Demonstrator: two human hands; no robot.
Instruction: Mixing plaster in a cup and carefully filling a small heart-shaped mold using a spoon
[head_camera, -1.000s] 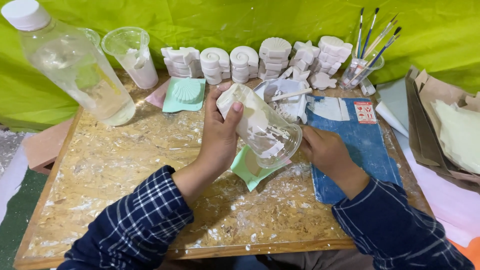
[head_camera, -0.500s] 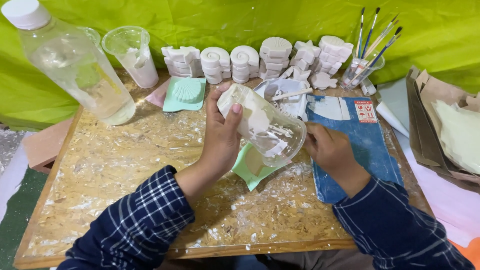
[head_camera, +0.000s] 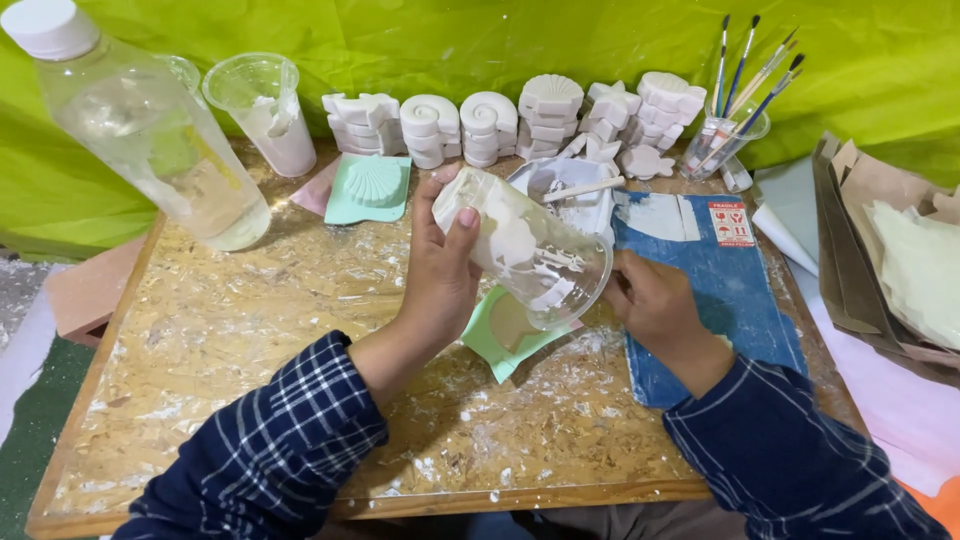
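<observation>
My left hand (head_camera: 440, 275) grips a clear plastic cup (head_camera: 535, 250) smeared with white plaster, tipped on its side with the mouth facing down and right. Right below the cup's mouth lies a light green mould (head_camera: 500, 335) on the wooden table (head_camera: 250, 330). My right hand (head_camera: 650, 305) rests beside the cup's rim, at the edge of the mould; the cup hides its fingertips, so whether it holds anything stays unclear.
A large clear bottle (head_camera: 150, 125) stands at the back left beside a plaster-stained cup (head_camera: 265, 110). A green shell mould (head_camera: 370, 185), stacked white shell casts (head_camera: 520, 120), a mixing bowl (head_camera: 570, 185), a jar of brushes (head_camera: 730, 130), a blue sheet (head_camera: 720, 300) and papers (head_camera: 890, 250) surround the middle.
The cup has tipped a little further towards the green mould. My right hand has shifted slightly left, closer to the cup's rim.
</observation>
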